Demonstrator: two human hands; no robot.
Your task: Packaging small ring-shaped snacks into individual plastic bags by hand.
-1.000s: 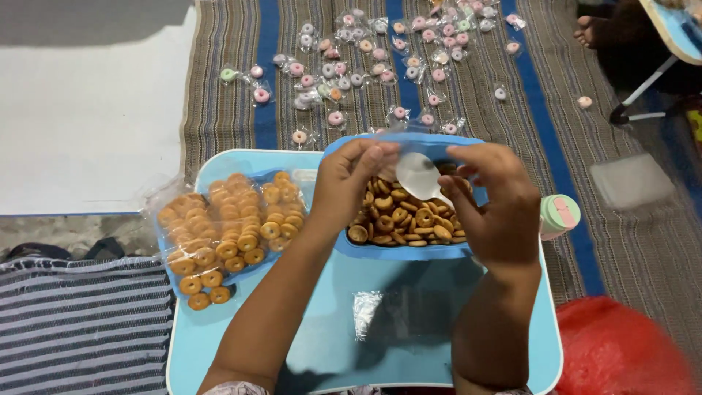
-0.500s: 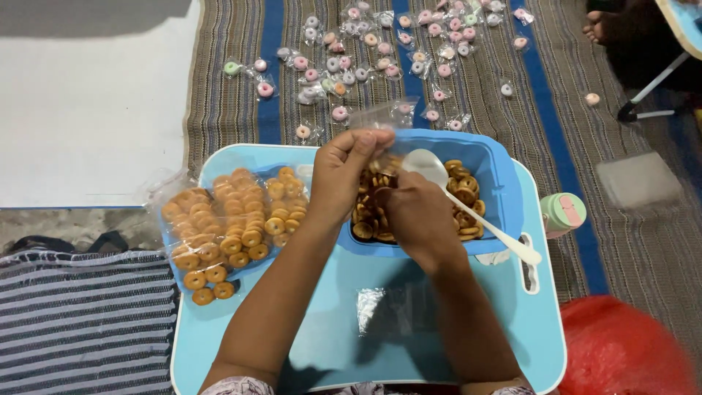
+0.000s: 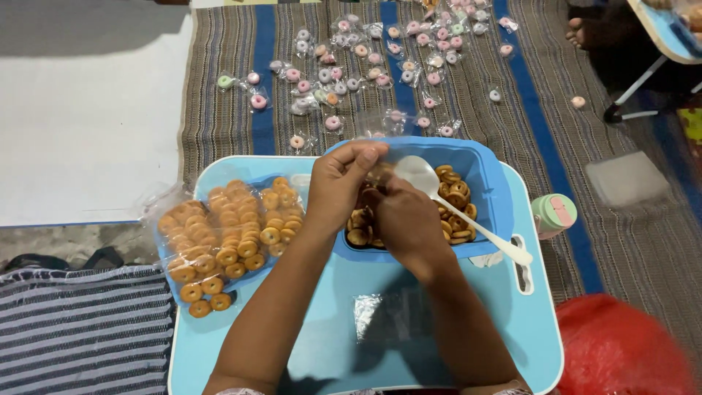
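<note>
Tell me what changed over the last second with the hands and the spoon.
The right hand let go of the white spoon and dropped into the blue tub; the spoon now lies in the tub, handle over the rim toward the right. The left hand stayed at the tub's near-left side, pinching a clear wrapper. The bagged ring cookies and blue tray stayed put.

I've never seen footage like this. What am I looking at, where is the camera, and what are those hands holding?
No machine here: a person works with bare hands, filmed by a camera worn on the head, looking down. A light-blue tray table stands on a striped mat. On it sits a blue tub of small ring biscuits, with a white spoon resting in it, and clear bags of biscuits lie to the left. The left hand pinches the top of a small clear bag over the tub; the right hand is just below it. Small wrapped rings are scattered on the mat.
</note>
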